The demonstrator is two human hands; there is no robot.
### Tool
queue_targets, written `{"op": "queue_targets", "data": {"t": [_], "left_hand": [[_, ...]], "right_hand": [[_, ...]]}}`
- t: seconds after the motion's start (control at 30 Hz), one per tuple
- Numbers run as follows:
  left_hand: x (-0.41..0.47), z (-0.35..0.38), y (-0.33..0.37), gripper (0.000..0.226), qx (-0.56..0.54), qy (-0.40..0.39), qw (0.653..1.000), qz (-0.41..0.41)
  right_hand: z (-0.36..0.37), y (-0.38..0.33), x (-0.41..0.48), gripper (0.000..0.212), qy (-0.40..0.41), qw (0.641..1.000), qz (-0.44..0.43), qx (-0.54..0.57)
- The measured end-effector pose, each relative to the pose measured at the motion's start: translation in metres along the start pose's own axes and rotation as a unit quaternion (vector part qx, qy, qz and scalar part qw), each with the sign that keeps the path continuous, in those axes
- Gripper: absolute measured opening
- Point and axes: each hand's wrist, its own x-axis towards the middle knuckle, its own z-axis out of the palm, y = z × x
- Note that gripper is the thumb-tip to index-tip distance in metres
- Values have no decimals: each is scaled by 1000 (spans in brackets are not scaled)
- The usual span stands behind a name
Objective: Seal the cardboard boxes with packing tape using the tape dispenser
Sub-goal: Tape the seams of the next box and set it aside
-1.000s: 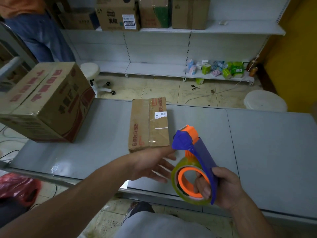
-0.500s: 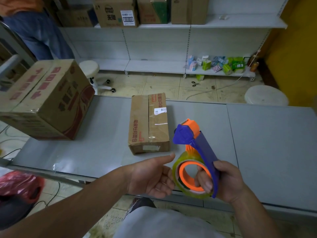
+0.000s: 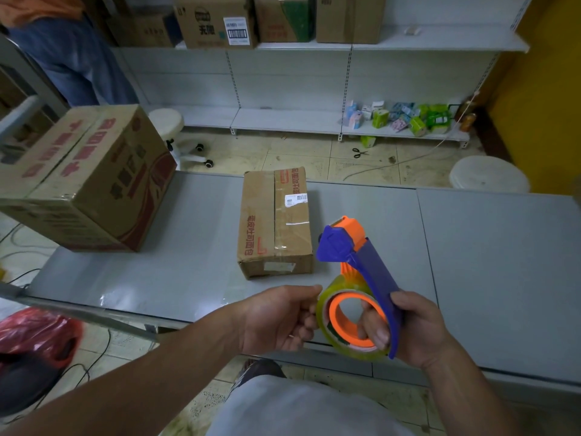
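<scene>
The tape dispenser [image 3: 374,265] is gripped at its handle by the right hand [image 3: 421,332], over the near edge of the table [image 3: 487,262]. Its tape roll [image 3: 344,284] is pinched by the left hand [image 3: 276,319]. The small cardboard box [image 3: 273,221] is set just beyond.

My right hand [image 3: 421,332] grips the tape dispenser [image 3: 374,265], fingers through its core. My left hand [image 3: 276,319] pinches at its roll, thumb on top.
</scene>
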Motion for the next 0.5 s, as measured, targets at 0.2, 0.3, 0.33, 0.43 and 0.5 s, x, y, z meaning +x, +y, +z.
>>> {"op": "queue_targets", "data": {"t": [0.2,0.3,0.33,0.43,0.5], "left_hand": [[0,4,2,32,6,74,991,111],[-2,3,15,31,116,121,969,179],[-4,2,21,30,138,122,963,196],[-11,-5,44,26,140,132,949,251],[-18,-11,61,28,174,135,934,280]], "right_hand": [[9,-5,-2,45,8,1000,5,-29],[12,-15,-1,44,-13,999,20,-48],[14,-22,-1,41,-36,998,24,-49],[20,-44,-5,49,-38,992,58,-106],[24,-54,-9,70,10,984,82,-155]]}}
